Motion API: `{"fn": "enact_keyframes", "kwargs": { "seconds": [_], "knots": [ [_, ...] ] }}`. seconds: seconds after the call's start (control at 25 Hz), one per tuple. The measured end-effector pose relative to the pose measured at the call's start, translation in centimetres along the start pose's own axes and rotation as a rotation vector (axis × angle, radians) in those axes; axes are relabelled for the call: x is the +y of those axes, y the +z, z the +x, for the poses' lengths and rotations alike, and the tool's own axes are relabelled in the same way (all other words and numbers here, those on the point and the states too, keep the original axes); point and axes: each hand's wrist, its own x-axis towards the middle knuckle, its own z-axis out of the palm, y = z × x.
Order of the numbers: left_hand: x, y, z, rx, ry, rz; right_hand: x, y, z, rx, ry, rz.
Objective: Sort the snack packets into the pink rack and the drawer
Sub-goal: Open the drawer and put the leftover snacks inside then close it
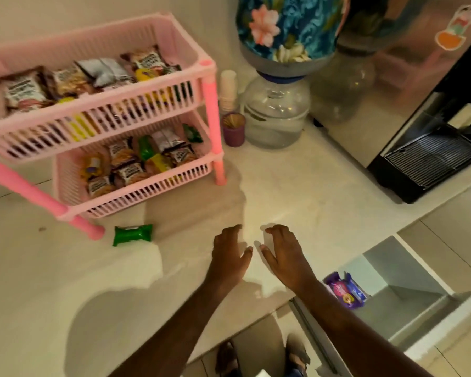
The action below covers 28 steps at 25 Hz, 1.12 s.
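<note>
The pink rack (210,85) stands at the back left of the white counter (297,186), with several snack packets on both of its shelves. A lone green packet (132,234) lies on the counter just in front of the rack's near leg. Below the counter edge at the right, the drawer (408,303) is pulled out, and a purple packet (344,289) lies inside it. My left hand (229,254) and my right hand (283,251) hover side by side over the counter's middle, fingers spread, holding nothing. The green packet is well to the left of both.
A water jar (276,115) under a floral-covered bottle (286,25) stands behind, with a stack of paper cups (228,89) and a purple cup of toothpicks (233,129) beside it. A steel dispenser with a black drip tray (430,161) fills the right.
</note>
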Motion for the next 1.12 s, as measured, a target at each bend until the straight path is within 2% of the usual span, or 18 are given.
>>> {"fn": "enact_keyframes", "kwargs": {
  "seconds": [0.28,0.56,0.8,0.96,1.12],
  "knots": [
    [-9.7,-11.7,1.3,0.102,-0.08,0.376,-6.3,5.3,2.8,-0.082,-0.134,-0.062],
    [-17.7,-18.3,1.1,0.014,-0.175,0.642,-9.4,8.0,3.0,-0.146,-0.152,-0.089],
    [-18.2,-19.0,2.2,0.039,-0.179,0.662,-10.5,8.7,2.4,-0.153,-0.145,-0.019],
    [-17.6,-18.6,2.6,-0.019,-0.235,0.566,-10.4,8.3,2.0,-0.154,-0.144,0.069],
    [-14.5,-16.9,2.4,-0.004,-0.224,0.407,-10.9,7.6,1.6,-0.14,-0.099,0.194]
  ]
}}
